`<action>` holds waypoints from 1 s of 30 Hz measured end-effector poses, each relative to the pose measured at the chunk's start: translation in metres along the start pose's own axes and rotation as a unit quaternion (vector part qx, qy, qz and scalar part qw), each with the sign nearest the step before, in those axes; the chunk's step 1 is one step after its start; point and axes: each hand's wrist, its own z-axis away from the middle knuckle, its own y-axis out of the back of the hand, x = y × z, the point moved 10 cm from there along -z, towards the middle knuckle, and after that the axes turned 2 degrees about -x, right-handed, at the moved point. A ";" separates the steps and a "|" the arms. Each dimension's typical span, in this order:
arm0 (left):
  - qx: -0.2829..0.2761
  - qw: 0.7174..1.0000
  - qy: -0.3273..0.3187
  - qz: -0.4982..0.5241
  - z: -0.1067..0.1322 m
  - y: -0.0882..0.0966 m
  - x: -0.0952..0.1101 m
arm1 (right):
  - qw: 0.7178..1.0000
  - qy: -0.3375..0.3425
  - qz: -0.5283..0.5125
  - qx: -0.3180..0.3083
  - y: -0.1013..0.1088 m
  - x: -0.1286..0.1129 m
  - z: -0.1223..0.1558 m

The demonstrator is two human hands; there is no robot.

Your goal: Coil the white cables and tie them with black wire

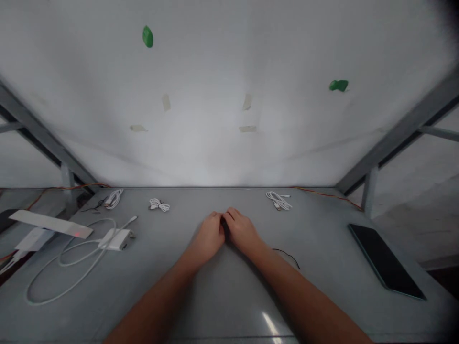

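Note:
My left hand (210, 235) and my right hand (242, 231) meet near the middle of the grey table (229, 306), fingers curled inward. Between them, both hands pinch a small black object (225, 227). Most of it is hidden by my fingers, so its exact kind cannot be told. A thin black wire (287, 256) lies on the table to the right of my right wrist, not touching it.
A white power adapter (116, 240) with a looped white cable (68, 267) lies at left. Bundled white cables (159, 205) (278, 200) rest along the back, before a white wall. A black tablet (386, 260) lies at right. Orange wires (330, 194) trail off the table's back corners.

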 end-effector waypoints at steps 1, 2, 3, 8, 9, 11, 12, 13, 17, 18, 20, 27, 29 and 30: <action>0.000 1.000 0.000 -0.001 0.000 0.000 0.001 | 1.000 -0.003 -0.005 0.007 0.001 0.001 0.000; -0.001 1.000 0.000 -0.001 0.001 0.001 0.002 | 1.000 -0.007 -0.012 0.013 0.002 0.002 0.001; -0.001 1.000 -0.001 0.000 0.001 0.002 0.003 | 1.000 -0.014 -0.020 0.019 0.004 0.004 0.001; -0.010 0.999 -0.031 -0.017 -0.002 0.007 0.007 | 0.993 -0.069 -0.090 0.034 0.011 0.018 0.002; -0.012 0.999 -0.037 -0.028 -0.002 0.007 0.008 | 0.990 -0.083 -0.110 0.037 0.013 0.021 0.002; -0.015 0.997 -0.047 -0.055 -0.002 0.006 0.009 | 0.983 -0.108 -0.142 0.038 0.016 0.026 0.003; -0.016 0.996 -0.052 -0.069 -0.002 0.005 0.011 | 0.981 -0.117 -0.149 0.034 0.017 0.027 0.003; -0.016 0.995 -0.056 -0.083 -0.001 0.005 0.013 | 0.981 -0.123 -0.147 0.028 0.018 0.026 0.003; -0.001 0.993 -0.035 -0.112 0.003 0.010 0.017 | 0.992 -0.092 -0.085 0.002 0.021 0.014 0.001; 0.004 0.993 -0.022 -0.113 0.004 0.012 0.016 | 0.994 -0.076 -0.073 -0.002 0.022 0.009 0.000; 0.006 0.993 -0.001 -0.115 0.006 0.016 0.014 | 0.997 -0.051 -0.065 -0.008 0.021 0.002 0.000; 0.034 0.988 -0.044 -0.145 0.007 0.019 0.019 | 0.954 -0.160 -0.248 0.062 0.019 0.026 0.000; 0.055 0.983 -0.083 -0.153 0.009 0.019 0.025 | 0.890 -0.255 -0.367 0.087 0.011 0.046 0.007; 0.073 0.979 -0.106 -0.155 0.010 0.020 0.028 | 0.841 -0.300 -0.441 0.086 0.002 0.055 0.012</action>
